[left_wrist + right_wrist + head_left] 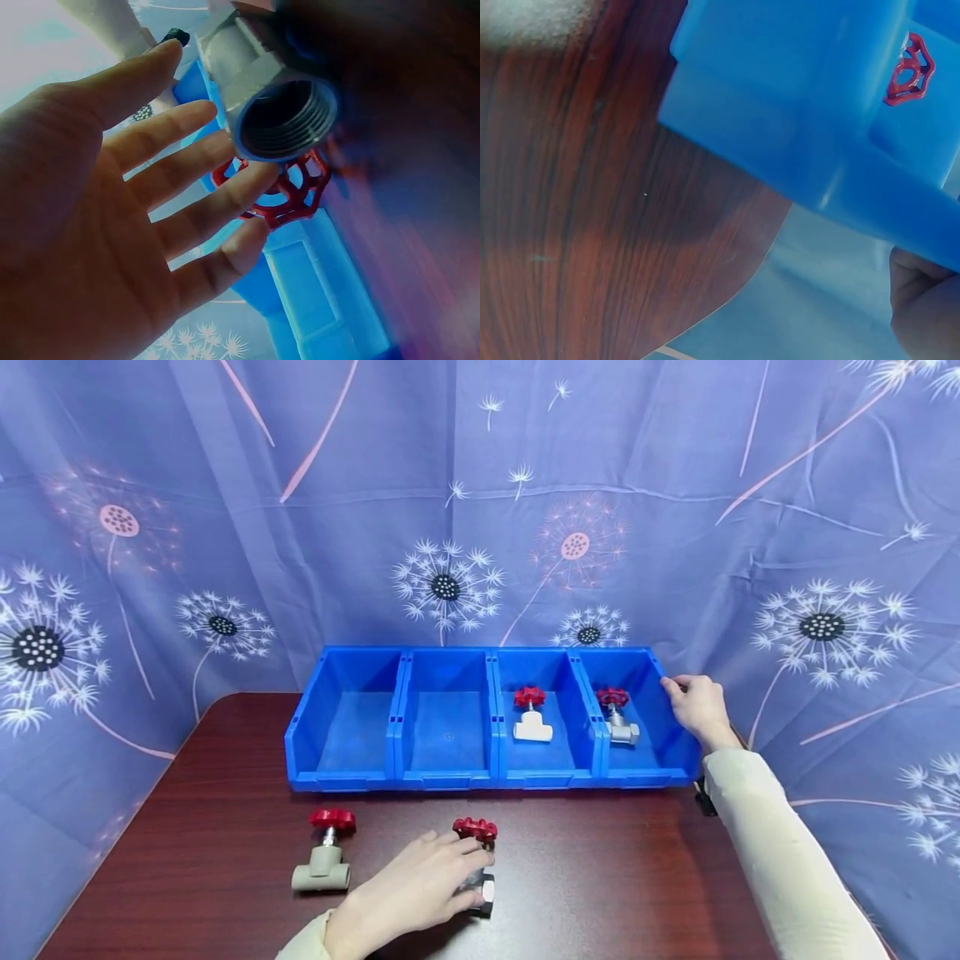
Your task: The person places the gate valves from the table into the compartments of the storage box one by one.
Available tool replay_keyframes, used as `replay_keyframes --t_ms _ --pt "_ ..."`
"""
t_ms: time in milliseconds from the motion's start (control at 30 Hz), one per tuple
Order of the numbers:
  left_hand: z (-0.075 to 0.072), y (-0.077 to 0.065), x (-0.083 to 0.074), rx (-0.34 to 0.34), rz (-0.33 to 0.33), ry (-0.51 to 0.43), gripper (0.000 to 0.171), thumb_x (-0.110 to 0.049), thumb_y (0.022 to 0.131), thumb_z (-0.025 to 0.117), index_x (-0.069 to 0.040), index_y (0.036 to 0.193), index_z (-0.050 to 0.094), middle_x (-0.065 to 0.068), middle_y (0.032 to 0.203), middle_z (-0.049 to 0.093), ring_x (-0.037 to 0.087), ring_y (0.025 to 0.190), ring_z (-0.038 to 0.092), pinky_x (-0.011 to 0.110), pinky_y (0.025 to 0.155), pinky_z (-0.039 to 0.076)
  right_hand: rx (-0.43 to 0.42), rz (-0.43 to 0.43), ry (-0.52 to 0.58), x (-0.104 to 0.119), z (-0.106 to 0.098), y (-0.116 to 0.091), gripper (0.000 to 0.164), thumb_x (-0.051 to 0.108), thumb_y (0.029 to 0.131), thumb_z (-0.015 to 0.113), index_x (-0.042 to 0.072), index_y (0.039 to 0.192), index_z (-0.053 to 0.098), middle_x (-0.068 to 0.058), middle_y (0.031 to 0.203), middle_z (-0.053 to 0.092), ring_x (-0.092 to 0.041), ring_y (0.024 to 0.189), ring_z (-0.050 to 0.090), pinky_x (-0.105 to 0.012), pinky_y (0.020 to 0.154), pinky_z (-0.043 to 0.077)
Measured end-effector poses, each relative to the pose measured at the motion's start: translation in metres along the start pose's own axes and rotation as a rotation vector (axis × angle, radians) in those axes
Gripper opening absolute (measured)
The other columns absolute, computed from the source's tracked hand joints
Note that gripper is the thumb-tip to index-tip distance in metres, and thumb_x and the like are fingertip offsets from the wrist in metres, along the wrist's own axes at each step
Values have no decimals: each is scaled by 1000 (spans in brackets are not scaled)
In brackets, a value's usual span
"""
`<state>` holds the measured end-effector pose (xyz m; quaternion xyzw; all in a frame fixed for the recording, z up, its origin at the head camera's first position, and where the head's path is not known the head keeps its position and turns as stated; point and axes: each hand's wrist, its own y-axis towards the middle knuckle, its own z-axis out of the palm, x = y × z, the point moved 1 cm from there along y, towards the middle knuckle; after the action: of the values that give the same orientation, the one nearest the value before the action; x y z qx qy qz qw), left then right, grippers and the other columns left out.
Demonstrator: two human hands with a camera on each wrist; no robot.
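Observation:
My left hand (416, 881) reaches over a metal gate valve (487, 893) with a red handwheel (475, 830) on the table. In the left wrist view its fingers are spread and nearly straight beside the valve's threaded opening (289, 124), the thumb apart from it. Part of the valve body is hidden by this hand in the head view. My right hand (699, 708) grips the top of the right side wall of a blue four-section bin (446, 782); the right wrist view shows only a bit of this hand (924, 300) at the wall's edge.
Left of my left hand, a grey-beige tee valve (322, 868) with a red wheel stands on the brown table (225, 827). The third bin section has a white valve (532, 727), the rightmost a metal one (621, 731). A patterned curtain (360, 527) hangs behind.

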<state>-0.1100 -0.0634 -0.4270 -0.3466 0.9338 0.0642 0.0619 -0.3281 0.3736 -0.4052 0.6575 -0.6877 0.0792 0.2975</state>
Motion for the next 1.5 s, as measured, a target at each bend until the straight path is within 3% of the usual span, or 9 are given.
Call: replay_keyframes --t_ms 500,733,900,1233,1500 --pt "4 3 3 -40 57 49 40 -38 85 74 -24 122 65 -9 116 64 13 102 62 38 83 51 14 8 -2 1 -4 -3 46 33 104 47 -7 114 66 -29 103 66 -43 93 60 -56 79 46" --pt "10 3 2 -42 103 97 46 -38 80 79 -26 122 63 -10 116 63 12 101 60 33 80 51 2 -55 -58 0 1 0 42 30 104 48 -7 112 67 -28 99 66 -45 91 60 -55 78 46" --pt "16 3 1 -22 88 76 42 -38 81 78 -26 119 64 -10 113 61 10 96 60 27 74 50 3 -64 -67 2 1 0 40 28 104 48 -6 110 67 -27 96 66 -43 87 60 -54 75 46" --pt "18 4 0 29 50 18 40 -40 84 75 -24 119 65 -10 113 62 11 98 60 29 74 51 2 -75 -88 6 1 -1 38 25 103 49 -7 109 67 -29 97 65 -46 88 60 -57 76 46" --pt "20 6 0 30 63 14 40 -40 83 76 -24 118 65 -10 111 61 10 95 59 27 73 50 0 -79 -86 5 -2 -2 40 26 104 48 -8 110 67 -30 99 65 -47 90 60 -58 77 46"
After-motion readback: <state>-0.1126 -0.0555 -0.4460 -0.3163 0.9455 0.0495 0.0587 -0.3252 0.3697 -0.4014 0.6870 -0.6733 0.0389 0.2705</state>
